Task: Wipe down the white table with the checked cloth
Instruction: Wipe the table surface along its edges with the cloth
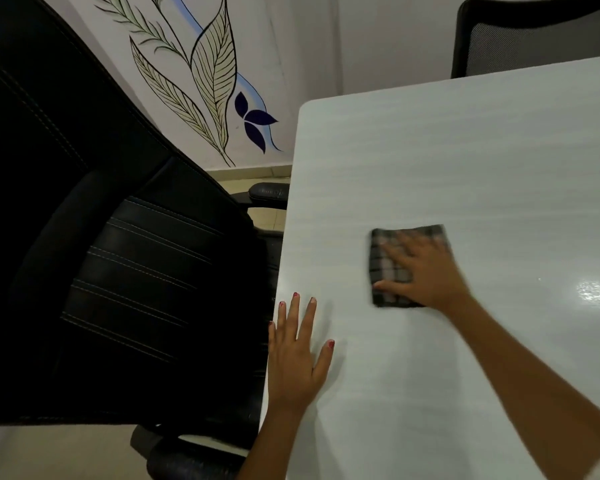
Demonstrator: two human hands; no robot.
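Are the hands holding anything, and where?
Nothing is gripped. The right hand presses flat on the checked cloth, over its middle; the left hand lies flat on the white table.

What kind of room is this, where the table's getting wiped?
Probably an office or meeting room: a white table beside a black padded office chair, a mesh-backed chair at the far edge, and a leaf mural.
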